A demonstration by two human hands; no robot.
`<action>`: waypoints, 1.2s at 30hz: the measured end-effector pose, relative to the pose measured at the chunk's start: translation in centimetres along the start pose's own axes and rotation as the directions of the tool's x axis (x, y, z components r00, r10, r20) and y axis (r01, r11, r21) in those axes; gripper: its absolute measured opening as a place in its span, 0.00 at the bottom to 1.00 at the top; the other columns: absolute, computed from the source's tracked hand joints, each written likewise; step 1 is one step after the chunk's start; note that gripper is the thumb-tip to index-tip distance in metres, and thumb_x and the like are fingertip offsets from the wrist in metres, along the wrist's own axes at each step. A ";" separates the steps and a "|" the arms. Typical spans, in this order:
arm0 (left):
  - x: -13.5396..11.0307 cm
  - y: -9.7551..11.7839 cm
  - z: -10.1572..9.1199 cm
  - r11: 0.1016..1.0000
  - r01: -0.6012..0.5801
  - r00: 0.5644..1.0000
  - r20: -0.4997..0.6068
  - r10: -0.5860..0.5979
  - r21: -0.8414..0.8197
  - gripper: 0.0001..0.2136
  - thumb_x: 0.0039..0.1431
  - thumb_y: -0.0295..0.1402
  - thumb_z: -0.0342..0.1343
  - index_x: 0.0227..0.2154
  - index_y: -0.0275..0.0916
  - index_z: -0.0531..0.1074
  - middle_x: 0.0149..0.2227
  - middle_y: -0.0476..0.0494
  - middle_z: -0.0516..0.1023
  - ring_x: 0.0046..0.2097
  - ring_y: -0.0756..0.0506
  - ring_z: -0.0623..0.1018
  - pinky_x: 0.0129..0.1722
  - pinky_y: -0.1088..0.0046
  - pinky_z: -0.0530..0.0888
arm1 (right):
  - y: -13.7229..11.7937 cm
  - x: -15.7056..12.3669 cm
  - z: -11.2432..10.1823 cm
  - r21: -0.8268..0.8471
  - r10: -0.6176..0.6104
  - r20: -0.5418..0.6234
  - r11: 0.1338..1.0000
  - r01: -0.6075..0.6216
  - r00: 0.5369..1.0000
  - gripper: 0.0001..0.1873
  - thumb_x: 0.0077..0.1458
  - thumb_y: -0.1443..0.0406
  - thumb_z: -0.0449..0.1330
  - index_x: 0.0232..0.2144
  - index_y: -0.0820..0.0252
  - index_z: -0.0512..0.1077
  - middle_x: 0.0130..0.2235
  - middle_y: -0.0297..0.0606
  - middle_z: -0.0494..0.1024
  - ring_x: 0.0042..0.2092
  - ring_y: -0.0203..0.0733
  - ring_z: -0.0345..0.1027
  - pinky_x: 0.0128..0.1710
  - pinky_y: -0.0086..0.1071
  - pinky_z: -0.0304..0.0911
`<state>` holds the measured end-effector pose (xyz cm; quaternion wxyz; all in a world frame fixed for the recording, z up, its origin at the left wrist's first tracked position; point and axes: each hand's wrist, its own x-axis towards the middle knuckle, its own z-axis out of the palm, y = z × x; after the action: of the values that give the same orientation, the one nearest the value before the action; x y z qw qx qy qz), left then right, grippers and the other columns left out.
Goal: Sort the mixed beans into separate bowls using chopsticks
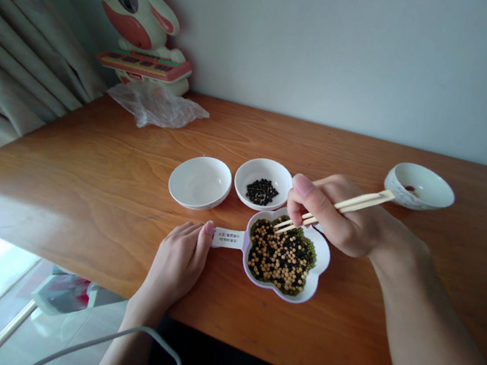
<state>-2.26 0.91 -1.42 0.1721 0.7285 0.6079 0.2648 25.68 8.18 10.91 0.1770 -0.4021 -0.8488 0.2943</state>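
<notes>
My right hand [344, 213] is closed round a pair of wooden chopsticks [362, 201]. Their tips reach into the mixed beans in a flower-shaped white dish [322, 261] with a lilac rim. Yellow, black and green beans [280, 258] cover the dish's bottom. At the dish's left, my left hand [179, 258] grips the end of its handle, which bears a white label [228, 239] with printed characters. Just behind stands a white bowl [283, 176] with black beans [261, 192] in it. Beside that bowl, farther left, is another white bowl [200, 182] with nothing visible inside.
A patterned white bowl [418, 196] with a few brown bits stands at the right. Against the wall at back left are a cow-shaped toy keyboard [146, 64] and a crumpled plastic bag [158, 107]. A grey cable [143, 330] loops below the wooden table's front edge [221, 332].
</notes>
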 end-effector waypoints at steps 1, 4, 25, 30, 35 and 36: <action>0.0 0.0 0.0 1.000 0.000 1.000 -0.002 0.000 0.001 0.21 0.77 0.38 0.40 0.25 0.42 0.63 0.28 0.45 0.75 0.31 0.45 0.71 0.37 0.67 0.66 | 0.0 0.0 0.0 0.003 -0.005 0.002 1.000 0.005 1.000 0.37 0.75 0.51 0.38 0.23 0.60 0.72 0.23 0.36 0.75 0.26 0.36 0.65 0.31 0.36 0.57; 0.0 0.0 0.0 1.000 0.005 1.000 0.003 -0.005 0.003 0.21 0.77 0.38 0.40 0.25 0.42 0.63 0.28 0.46 0.75 0.31 0.45 0.71 0.36 0.67 0.66 | 0.0 0.2 0.2 -0.006 -0.025 -0.004 1.000 0.025 1.000 0.36 0.75 0.51 0.38 0.22 0.60 0.72 0.22 0.36 0.74 0.25 0.36 0.64 0.31 0.36 0.57; 0.0 0.1 -0.1 1.000 -0.007 1.000 -0.005 0.007 0.018 0.20 0.77 0.37 0.41 0.26 0.42 0.65 0.30 0.45 0.77 0.31 0.45 0.73 0.36 0.68 0.67 | -0.1 0.0 -0.2 0.013 0.000 0.006 1.000 0.000 1.000 0.37 0.74 0.49 0.38 0.22 0.60 0.72 0.22 0.35 0.73 0.25 0.36 0.63 0.30 0.36 0.57; 0.0 0.1 -0.1 1.000 -0.009 1.000 -0.002 0.009 0.014 0.20 0.77 0.37 0.41 0.25 0.42 0.64 0.29 0.45 0.76 0.31 0.45 0.73 0.36 0.68 0.68 | -0.1 0.1 -0.1 0.020 -0.010 0.010 1.000 0.010 1.000 0.37 0.74 0.49 0.37 0.22 0.60 0.71 0.22 0.35 0.73 0.26 0.36 0.64 0.31 0.36 0.58; 0.0 0.2 -0.1 1.000 -0.015 1.000 -0.007 0.015 0.026 0.20 0.77 0.37 0.41 0.25 0.42 0.64 0.29 0.45 0.76 0.31 0.46 0.73 0.35 0.68 0.68 | -0.1 0.3 0.0 0.009 -0.048 -0.006 0.999 0.048 0.999 0.38 0.74 0.50 0.37 0.22 0.61 0.72 0.22 0.36 0.74 0.26 0.36 0.64 0.32 0.35 0.58; 0.0 0.1 -0.1 0.999 -0.018 1.000 -0.012 0.018 0.028 0.20 0.77 0.37 0.41 0.25 0.42 0.64 0.29 0.45 0.76 0.30 0.46 0.73 0.35 0.68 0.68 | -0.1 0.3 0.1 0.003 -0.055 -0.010 0.998 0.055 0.998 0.38 0.74 0.50 0.37 0.22 0.61 0.72 0.22 0.36 0.74 0.26 0.36 0.64 0.33 0.35 0.58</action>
<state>-2.20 0.88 -1.27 0.1559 0.7345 0.6060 0.2625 25.38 8.36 10.95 0.1899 -0.3798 -0.8582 0.2886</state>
